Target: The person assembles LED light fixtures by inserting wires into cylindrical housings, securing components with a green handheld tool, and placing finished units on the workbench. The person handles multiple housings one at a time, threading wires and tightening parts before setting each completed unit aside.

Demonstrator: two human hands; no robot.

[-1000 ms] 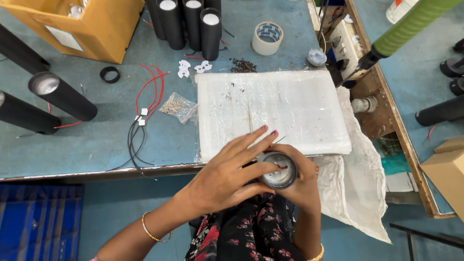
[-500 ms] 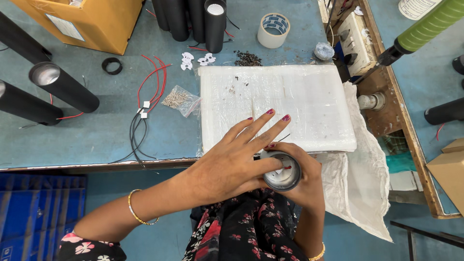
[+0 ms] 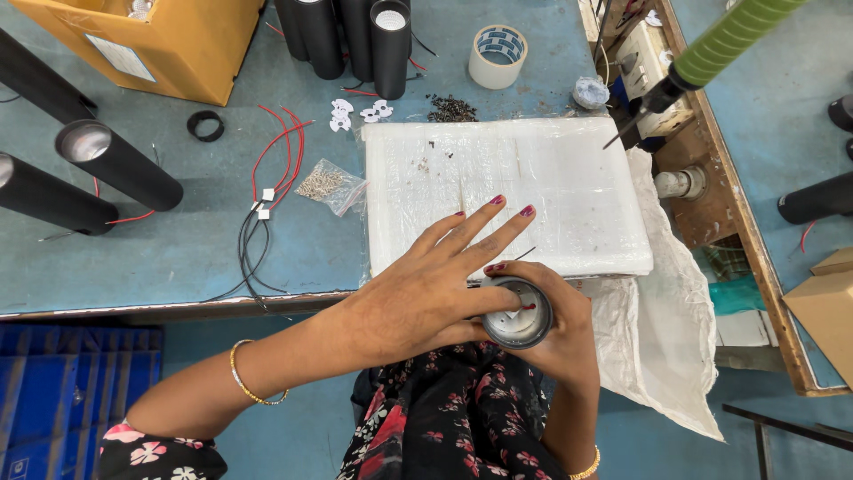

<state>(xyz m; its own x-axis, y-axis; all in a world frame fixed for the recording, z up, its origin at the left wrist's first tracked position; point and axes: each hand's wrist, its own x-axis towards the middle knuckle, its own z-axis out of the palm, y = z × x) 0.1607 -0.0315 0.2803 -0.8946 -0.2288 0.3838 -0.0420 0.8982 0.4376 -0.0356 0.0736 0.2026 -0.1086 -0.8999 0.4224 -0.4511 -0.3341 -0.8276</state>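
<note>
1. Two hands meet at the counter (image 3: 178, 258) edge, over the lap.
2. Right hand (image 3: 555, 329) is wrapped around a black tube (image 3: 517, 313), open end up.
3. Left hand (image 3: 426, 289) lies half-open, thumb inside the tube's mouth, fingers (image 3: 498, 222) spread over the white pad (image 3: 506, 191).

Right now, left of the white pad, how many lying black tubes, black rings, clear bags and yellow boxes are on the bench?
Lying black tubes: 3
Black rings: 1
Clear bags: 1
Yellow boxes: 1
Total: 6
</note>
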